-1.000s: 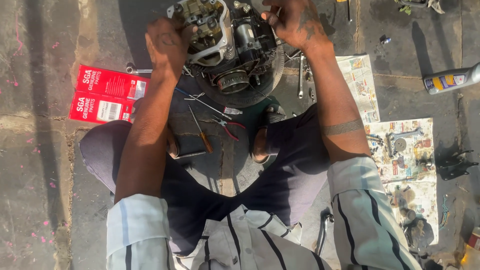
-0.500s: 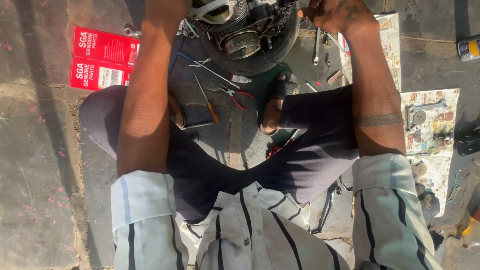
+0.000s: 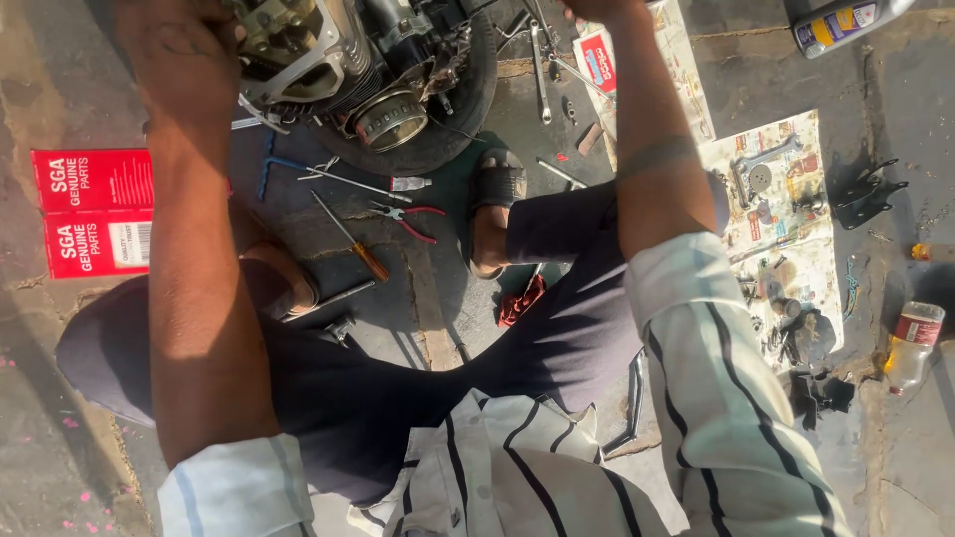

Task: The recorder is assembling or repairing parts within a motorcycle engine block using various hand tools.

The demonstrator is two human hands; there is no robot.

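Observation:
A grey motorcycle engine (image 3: 348, 60) with cooling fins lies on a black tyre (image 3: 460, 114) at the top of the view. My left hand (image 3: 189, 40) is closed on the engine's left side, by the cylinder head. My right hand (image 3: 595, 8) reaches past the engine's right side and is almost wholly cut off by the top edge, so its grip is hidden. I sit on the ground with my legs folded and a sandalled foot (image 3: 494, 204) below the tyre.
Between my arms lie an orange-handled screwdriver (image 3: 350, 239), red-handled pliers (image 3: 408, 212) and a blue T-wrench (image 3: 279, 164). Two red boxes (image 3: 95, 214) sit left. A newspaper (image 3: 786, 229) with small parts, black brackets (image 3: 870, 194) and a plastic bottle (image 3: 910, 343) lie right. A spanner (image 3: 537, 55) rests above.
The view has tilted down, so the engine and both hands now sit at the top edge. My right hand has slid almost out of sight. Both hands stay at the engine.

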